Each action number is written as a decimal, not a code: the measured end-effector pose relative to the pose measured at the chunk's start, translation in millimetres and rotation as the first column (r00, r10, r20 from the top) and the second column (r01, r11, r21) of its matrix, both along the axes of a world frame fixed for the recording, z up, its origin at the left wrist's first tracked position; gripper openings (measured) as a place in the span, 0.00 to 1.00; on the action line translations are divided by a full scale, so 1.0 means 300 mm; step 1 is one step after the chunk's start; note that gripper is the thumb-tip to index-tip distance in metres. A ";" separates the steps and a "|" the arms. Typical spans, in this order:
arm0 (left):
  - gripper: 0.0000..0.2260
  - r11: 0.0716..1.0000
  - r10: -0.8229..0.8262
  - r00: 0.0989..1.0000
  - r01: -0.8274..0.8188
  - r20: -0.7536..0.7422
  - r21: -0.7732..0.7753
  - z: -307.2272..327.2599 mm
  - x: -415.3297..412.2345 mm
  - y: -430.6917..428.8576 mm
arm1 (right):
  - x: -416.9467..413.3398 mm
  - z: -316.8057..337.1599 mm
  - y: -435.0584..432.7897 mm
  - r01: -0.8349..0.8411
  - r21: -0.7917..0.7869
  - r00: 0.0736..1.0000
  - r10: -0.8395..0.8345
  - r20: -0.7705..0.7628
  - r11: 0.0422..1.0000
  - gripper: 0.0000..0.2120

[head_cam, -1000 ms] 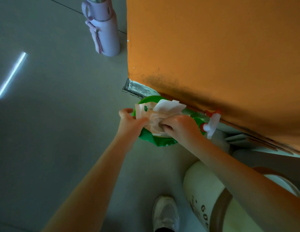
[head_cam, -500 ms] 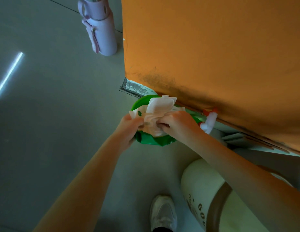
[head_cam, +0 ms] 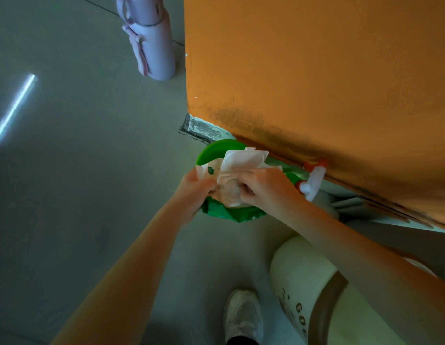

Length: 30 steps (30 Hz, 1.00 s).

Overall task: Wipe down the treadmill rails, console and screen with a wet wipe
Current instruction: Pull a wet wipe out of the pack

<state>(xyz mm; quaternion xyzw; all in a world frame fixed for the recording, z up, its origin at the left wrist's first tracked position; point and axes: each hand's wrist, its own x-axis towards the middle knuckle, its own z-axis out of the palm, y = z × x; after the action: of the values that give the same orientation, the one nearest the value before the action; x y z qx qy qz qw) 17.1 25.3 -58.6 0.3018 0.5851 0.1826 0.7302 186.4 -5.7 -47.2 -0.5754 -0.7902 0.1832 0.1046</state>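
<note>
The left arm (head_cam: 131, 270) and right arm (head_cam: 353, 245) are bare, uncovered from the left hand (head_cam: 191, 192) and right hand (head_cam: 266, 188) back to the edge of view. One foot wears a scuffed white sneaker (head_cam: 242, 317), with black at the ankle, sock or trouser unclear.

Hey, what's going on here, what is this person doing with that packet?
A person stands beside an orange wall, holding a wet wipe pack in both hands above a green basin. The left hand grips the pack's left end. The right hand pinches at the opening under the flipped-up white lid, apparently to draw out a wipe. No wipe is out yet, and no treadmill is in view.
</note>
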 end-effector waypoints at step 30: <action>0.28 0.945 -0.235 0.962 0.259 -0.137 0.198 -0.017 -0.023 0.022 | 0.010 0.029 -0.057 0.186 -0.099 0.980 -0.192 -0.059 0.978 0.06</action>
<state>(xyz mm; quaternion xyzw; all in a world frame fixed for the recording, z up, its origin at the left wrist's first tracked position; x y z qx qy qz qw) 10.3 32.1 -63.9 0.4595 0.5593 0.1342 0.6768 189.3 -22.9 -38.5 -0.6456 -0.7184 0.2287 0.1215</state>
